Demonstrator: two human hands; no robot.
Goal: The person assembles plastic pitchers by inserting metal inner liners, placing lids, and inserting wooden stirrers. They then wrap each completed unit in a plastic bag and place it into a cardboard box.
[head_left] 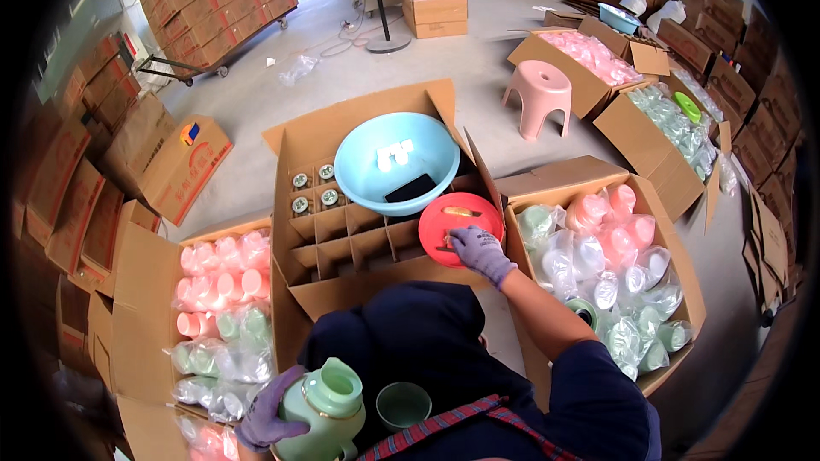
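Note:
My left hand (272, 417), in a purple-grey work glove, is wrapped round the side of a light green thermos jug (318, 401). The jug leans at the lower edge of the view, its wide mouth open and facing up. Just right of it, by my lap, sits a darker green cup (403, 410). My right hand (480, 252), gloved alike, reaches into a shallow red dish (489, 209) with its fingers drawn together. What they pinch there is hidden. A yellowish, elongated piece (463, 212) lies in the dish beyond the fingers.
Ahead stands a divided carton (318, 294) bearing a blue basin (354, 162) with a black flat object (411, 189) in it; several capped bottles (330, 197) fill some compartments. Cartons of bagged pink and green cups flank me (226, 277) (619, 239). A pink stool (543, 90) is farther off.

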